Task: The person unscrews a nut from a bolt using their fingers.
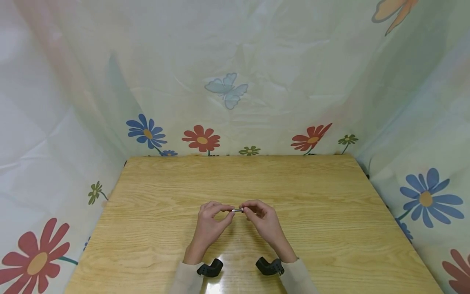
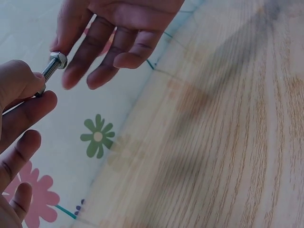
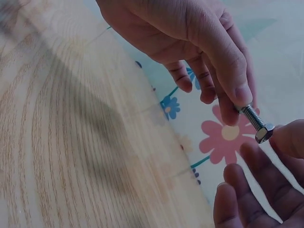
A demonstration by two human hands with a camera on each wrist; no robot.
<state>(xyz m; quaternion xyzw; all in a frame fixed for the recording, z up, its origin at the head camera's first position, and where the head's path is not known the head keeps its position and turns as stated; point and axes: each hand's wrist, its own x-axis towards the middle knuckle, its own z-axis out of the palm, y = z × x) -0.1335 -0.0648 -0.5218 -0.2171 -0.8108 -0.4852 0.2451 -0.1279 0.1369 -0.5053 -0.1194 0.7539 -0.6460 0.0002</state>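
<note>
A small silver metal bolt [image 1: 238, 210] with a threaded shank is held level between both hands, above the table. The left hand [image 1: 211, 222] pinches one end of the shank between thumb and forefinger, its other fingers loosely bent. At the opposite end sits a hexagonal piece [image 2: 59, 60], and I cannot tell whether it is the head or a nut. The right hand [image 1: 265, 222] has its thumb and forefinger at this hexagonal end. In the right wrist view the bolt's threads [image 3: 252, 116] show between the two hands. The fingertips hide the end in the left hand.
A wood-grain table [image 1: 315, 228] lies below the hands. Behind it and at both sides hangs a pale curtain [image 1: 275, 81] printed with flowers and a butterfly. Black wrist mounts [image 1: 211, 268] stick out inward from the sleeves [image 1: 298, 277].
</note>
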